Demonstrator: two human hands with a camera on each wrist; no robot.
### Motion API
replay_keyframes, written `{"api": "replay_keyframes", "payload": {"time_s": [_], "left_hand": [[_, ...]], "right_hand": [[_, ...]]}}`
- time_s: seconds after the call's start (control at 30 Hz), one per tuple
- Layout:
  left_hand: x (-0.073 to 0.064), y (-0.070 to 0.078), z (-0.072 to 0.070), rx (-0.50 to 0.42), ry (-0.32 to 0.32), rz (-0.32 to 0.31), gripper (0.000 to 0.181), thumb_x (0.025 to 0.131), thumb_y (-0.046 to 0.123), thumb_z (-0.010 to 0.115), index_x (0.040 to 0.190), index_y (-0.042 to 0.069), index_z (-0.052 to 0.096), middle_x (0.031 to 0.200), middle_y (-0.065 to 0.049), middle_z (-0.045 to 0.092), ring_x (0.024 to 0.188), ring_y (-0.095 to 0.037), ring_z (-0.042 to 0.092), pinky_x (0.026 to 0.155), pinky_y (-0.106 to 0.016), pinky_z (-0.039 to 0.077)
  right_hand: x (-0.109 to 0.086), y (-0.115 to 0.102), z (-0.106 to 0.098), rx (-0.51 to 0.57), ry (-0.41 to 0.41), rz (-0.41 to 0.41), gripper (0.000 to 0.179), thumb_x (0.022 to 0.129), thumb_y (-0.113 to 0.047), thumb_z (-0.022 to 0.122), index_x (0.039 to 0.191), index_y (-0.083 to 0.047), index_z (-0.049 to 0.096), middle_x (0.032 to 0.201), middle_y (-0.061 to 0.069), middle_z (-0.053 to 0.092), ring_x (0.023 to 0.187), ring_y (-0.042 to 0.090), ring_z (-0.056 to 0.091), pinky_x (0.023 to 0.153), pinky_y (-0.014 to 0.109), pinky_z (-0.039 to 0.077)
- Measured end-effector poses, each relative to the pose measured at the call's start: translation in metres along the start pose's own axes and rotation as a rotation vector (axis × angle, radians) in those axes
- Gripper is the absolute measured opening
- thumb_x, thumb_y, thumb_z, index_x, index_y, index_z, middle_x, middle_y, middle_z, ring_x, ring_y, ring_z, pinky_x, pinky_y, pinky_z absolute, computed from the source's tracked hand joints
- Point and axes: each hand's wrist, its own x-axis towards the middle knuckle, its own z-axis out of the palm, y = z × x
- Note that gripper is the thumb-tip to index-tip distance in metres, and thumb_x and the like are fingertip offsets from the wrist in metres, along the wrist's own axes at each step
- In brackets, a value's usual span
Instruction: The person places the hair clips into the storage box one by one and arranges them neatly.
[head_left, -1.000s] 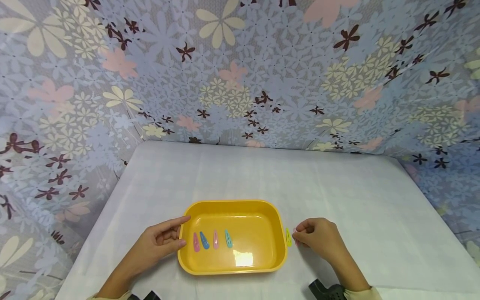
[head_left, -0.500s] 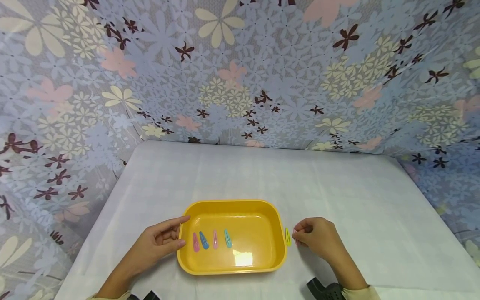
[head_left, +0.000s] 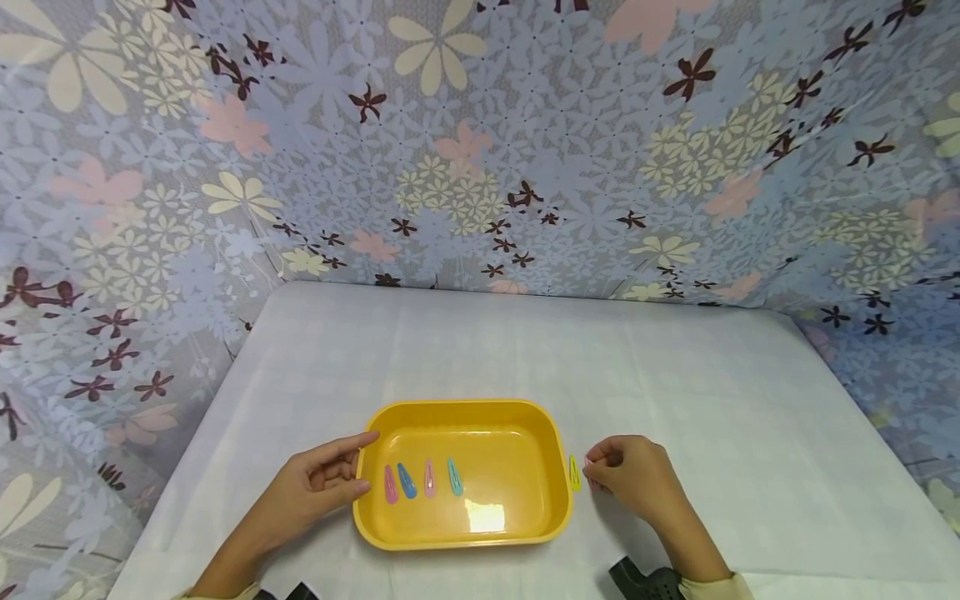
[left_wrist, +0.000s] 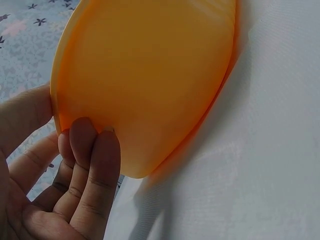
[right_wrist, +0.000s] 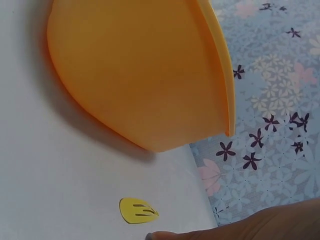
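Note:
A shallow yellow tray (head_left: 513,479) lies on the white-covered table. My left hand (head_left: 318,482) holds its left end, fingers and thumb at the rim; in the left wrist view some fingertips (left_wrist: 105,150) press its outer wall. Inside lie a dark pink hair clip (head_left: 391,485), a blue one (head_left: 407,481), a light pink one (head_left: 430,478) and a teal one (head_left: 455,477). Right of the tray, a yellow hair clip (head_left: 574,472) lies flat on the cloth. Just beyond it my right hand (head_left: 633,473) pinches a pink hair clip (head_left: 587,461), mostly hidden by the fingers.
White cloth (head_left: 720,400) covers the table around the tray. A floral curtain (head_left: 480,150) hangs behind and along both sides. Black wrist devices (head_left: 647,579) show at the bottom edge of the head view.
Both hands keep their places at the tray and the pink clip. The whole head view shifts very slightly left.

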Motion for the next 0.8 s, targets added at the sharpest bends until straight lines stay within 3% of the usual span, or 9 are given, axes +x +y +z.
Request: {"api": "replay_keyframes", "payload": {"time_s": [0.37, 0.8], "left_hand": [[-0.001, 0.0006, -0.0002, 0.015, 0.005, -0.008, 0.054, 0.095, 0.002, 0.072, 0.145, -0.004, 0.053, 0.106, -0.026, 0.053, 0.085, -0.01, 0.062, 0.071, -0.02, 0.055], [-0.0009, -0.0003, 0.0001, 0.0, -0.004, 0.009, 0.054, 0.095, 0.001, 0.071, 0.146, -0.004, 0.052, 0.105, -0.028, 0.05, 0.085, -0.009, 0.061, 0.072, -0.02, 0.056]], "right_hand": [[0.0007, 0.0009, -0.0003, 0.03, -0.002, 0.008, 0.009, 0.085, -0.011, 0.083, 0.087, -0.007, 0.075, 0.07, -0.002, 0.066, 0.063, 0.015, 0.06, 0.058, 0.029, 0.053], [0.0024, 0.0093, 0.0, 0.057, -0.001, 0.001, 0.01, 0.084, -0.013, 0.084, 0.089, -0.009, 0.076, 0.073, -0.003, 0.068, 0.067, 0.014, 0.061, 0.058, 0.026, 0.052]]}}
